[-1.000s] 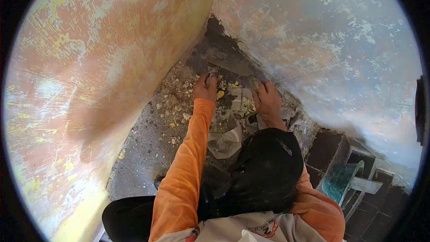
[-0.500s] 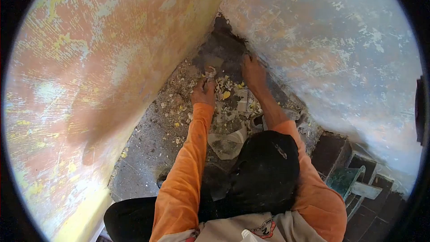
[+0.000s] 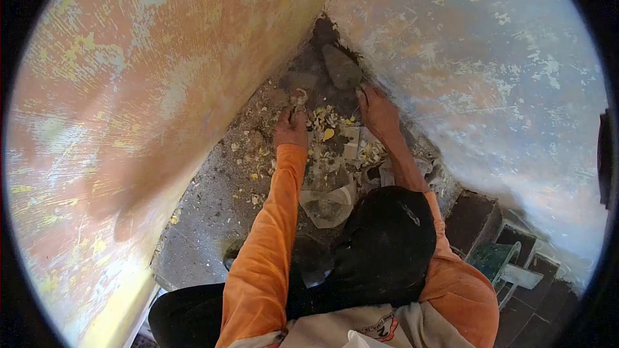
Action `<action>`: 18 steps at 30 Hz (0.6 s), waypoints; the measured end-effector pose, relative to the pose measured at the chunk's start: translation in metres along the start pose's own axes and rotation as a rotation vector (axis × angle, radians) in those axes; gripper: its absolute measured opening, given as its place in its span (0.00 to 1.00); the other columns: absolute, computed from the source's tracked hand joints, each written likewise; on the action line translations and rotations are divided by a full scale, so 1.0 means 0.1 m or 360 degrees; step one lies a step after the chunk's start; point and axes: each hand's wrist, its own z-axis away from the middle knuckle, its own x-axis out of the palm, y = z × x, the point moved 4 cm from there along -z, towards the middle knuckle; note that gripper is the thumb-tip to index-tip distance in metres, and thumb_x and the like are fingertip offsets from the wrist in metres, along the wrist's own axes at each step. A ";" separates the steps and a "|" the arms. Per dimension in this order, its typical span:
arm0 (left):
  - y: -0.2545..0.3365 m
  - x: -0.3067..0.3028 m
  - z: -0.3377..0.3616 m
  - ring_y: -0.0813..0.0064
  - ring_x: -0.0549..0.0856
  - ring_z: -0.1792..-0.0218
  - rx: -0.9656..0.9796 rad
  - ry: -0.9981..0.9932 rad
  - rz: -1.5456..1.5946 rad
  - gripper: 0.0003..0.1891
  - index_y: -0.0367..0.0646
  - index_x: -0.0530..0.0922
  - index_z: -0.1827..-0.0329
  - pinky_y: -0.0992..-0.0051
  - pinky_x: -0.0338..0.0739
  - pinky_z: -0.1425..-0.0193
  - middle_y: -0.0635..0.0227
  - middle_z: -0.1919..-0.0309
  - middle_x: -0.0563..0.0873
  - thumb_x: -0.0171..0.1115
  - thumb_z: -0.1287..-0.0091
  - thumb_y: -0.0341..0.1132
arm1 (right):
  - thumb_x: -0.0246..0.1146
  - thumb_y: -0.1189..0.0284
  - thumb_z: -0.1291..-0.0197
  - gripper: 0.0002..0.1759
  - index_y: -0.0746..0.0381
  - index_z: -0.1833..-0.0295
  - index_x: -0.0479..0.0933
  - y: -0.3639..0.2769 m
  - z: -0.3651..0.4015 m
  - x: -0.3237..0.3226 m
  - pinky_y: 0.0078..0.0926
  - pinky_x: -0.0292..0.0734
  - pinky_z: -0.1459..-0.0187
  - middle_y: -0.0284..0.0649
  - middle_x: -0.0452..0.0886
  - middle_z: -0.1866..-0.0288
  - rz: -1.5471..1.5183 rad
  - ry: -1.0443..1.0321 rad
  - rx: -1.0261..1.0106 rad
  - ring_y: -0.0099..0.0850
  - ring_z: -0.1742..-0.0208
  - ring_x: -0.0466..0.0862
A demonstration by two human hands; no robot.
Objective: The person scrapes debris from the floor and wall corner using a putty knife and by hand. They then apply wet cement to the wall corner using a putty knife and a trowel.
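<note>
Left hand [image 3: 291,127]: hangs low over the grey, grit-covered floor [image 3: 213,187], bent at the fingers and pointing toward the corner; is just beside a small, pale, curled scrap [image 3: 300,96]; cannot tell whether grasping or merely touching it.
Right hand [image 3: 379,113]: reaches forward along the foot of the patchy blue-grey wall [image 3: 477,58], partly curled, at the near edge of a flat, dull grey-green slab [image 3: 340,67]; cannot tell whether gripping it or loose.
Slab: points toward the corner, close to the blue-grey wall; cannot tell whether flat or tilted.
Between the hands: strewn with cream-and-yellow paint flakes [image 3: 322,118], with one larger bright yellow chip [image 3: 329,133] among them.
By the right forearm: holds a grey rectangular piece [image 3: 351,142], lying just right of the yellow chip.
Before the black-trousered knee [image 3: 390,245]: lies a pale, irregular sheet [image 3: 327,206], close to the knee.
Opposite wall: rises on the left as a streaked orange-and-yellow wall [image 3: 129,77], meeting the blue-grey wall at the corner.
Sleeves: cover the left arm in orange [image 3: 271,219] to the wrist; leave the right forearm bare.
Lower right: shows a curved green object [image 3: 493,259] over dark brown tiles [image 3: 471,219].
</note>
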 end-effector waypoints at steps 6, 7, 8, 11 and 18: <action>0.07 -0.06 0.03 0.51 0.88 0.47 -0.0121 -0.0060 0.0121 0.26 0.44 0.78 0.32 0.57 0.81 0.45 0.48 0.47 0.88 0.60 0.27 0.48 | 0.53 0.59 0.24 0.22 0.67 0.48 0.81 0.01 -0.28 0.01 0.56 0.83 0.57 0.58 0.85 0.61 -0.0052 -0.0278 0.0025 0.56 0.59 0.87; 0.03 -0.05 0.00 0.53 0.88 0.50 -0.0078 -0.0009 0.0050 0.25 0.43 0.78 0.33 0.58 0.81 0.46 0.50 0.48 0.88 0.60 0.27 0.48 | 0.53 0.59 0.24 0.22 0.67 0.48 0.81 0.03 -0.32 0.02 0.56 0.83 0.57 0.58 0.85 0.61 -0.0052 -0.0276 0.0027 0.56 0.59 0.87; 0.00 -0.04 -0.03 0.55 0.88 0.52 -0.0033 0.0046 -0.0021 0.25 0.43 0.79 0.33 0.60 0.81 0.48 0.51 0.50 0.89 0.60 0.28 0.48 | 0.53 0.59 0.24 0.21 0.68 0.49 0.80 0.05 -0.36 0.03 0.56 0.81 0.58 0.60 0.84 0.63 -0.0097 -0.0313 0.0079 0.57 0.60 0.86; -0.24 0.08 -0.09 0.57 0.88 0.53 0.0062 0.0202 0.0049 0.24 0.42 0.79 0.35 0.61 0.81 0.49 0.51 0.51 0.89 0.60 0.28 0.47 | 0.53 0.59 0.24 0.22 0.69 0.50 0.80 0.01 -0.30 -0.07 0.57 0.80 0.56 0.60 0.84 0.62 -0.0112 -0.0336 0.0081 0.58 0.59 0.85; -0.07 0.03 -0.04 0.52 0.89 0.51 -0.0043 0.0074 0.0042 0.26 0.41 0.80 0.34 0.58 0.82 0.47 0.48 0.50 0.89 0.60 0.30 0.47 | 0.53 0.59 0.25 0.22 0.68 0.47 0.81 -0.06 -0.13 -0.18 0.55 0.84 0.53 0.58 0.86 0.56 0.0102 -0.0433 0.0154 0.55 0.57 0.87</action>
